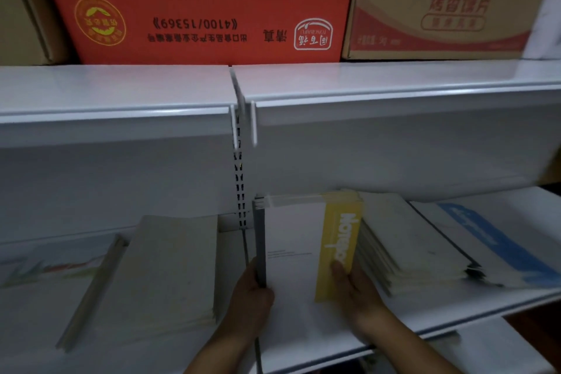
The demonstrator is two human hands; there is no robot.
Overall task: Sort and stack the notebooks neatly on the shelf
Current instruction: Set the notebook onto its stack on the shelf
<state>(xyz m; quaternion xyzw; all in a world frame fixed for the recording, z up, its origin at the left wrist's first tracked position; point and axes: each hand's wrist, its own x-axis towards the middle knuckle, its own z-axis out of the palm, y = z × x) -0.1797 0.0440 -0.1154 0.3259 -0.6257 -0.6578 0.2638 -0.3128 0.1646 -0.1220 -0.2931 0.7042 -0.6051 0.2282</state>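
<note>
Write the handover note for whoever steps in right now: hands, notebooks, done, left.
Left hand grips the grey spine edge of the yellow-banded stack; right hand holds its yellow side.
The stack rests on the lower shelf, right bay.
Beside it cream notebooks lie fanned, a blue-banded notebook past them.
Left bay: beige stack, illustrated notebook.
Done: rough piles by kind.
Left: square the fanned pile, sort the rest.

Red carton (194, 9) cropped at top, blue-striped notebook (491, 240) smeared — cover print unreadable
</note>
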